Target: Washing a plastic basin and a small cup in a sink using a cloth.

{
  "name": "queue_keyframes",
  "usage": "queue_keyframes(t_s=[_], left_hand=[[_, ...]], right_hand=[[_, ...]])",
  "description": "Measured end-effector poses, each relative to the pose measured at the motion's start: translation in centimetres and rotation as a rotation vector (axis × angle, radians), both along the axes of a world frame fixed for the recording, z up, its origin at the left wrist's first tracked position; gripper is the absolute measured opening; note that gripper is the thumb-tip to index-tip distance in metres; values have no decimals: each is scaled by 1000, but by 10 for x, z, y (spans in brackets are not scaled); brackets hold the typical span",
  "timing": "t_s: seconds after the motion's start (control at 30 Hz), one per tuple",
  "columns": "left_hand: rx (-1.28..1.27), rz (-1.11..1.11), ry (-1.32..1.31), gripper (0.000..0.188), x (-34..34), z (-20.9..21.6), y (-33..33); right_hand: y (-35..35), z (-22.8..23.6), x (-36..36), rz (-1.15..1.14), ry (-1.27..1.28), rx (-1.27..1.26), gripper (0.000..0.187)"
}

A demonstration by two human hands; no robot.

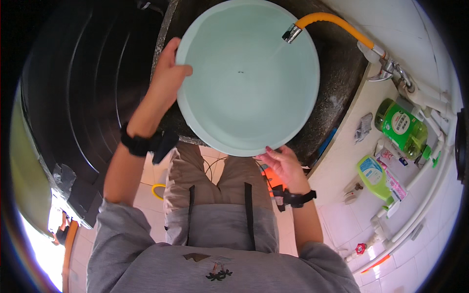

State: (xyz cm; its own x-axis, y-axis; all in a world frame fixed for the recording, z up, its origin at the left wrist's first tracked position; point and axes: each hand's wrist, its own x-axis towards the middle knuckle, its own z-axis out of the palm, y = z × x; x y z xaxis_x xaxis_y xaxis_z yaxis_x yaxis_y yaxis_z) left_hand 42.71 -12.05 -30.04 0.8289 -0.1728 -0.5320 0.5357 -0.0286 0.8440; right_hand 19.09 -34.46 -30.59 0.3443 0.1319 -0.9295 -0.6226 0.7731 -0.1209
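Pale-green basin (pixel 246 105) sits at the dark sink (pixel 337 73), under the nozzle of the orange hose (pixel 332 18). Left hand (pixel 168 73) is curled around its left rim, thumb inside; right hand (pixel 286 166), fingers half-open, touches the near rim, grip indeterminable.

Dark stone sink (pixel 337 88): beneath the pale green basin (pixel 229 151); whether the basin rests on it, I cannot tell.
Off-white ledge (pixel 337 151): right of the basin; a crumpled grey cloth (pixel 363 128) on it.
Tiled floor (pixel 145 198): lower than the basin; partly hidden yellow hoop (pixel 153 191) on it.
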Motion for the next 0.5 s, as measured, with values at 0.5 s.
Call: queue_keyframes(t_s=[0.5], left_hand=[[198, 83, -243, 25, -109, 67, -11]], right_hand=[[-50, -103, 94, 361, -22, -238, 43]])
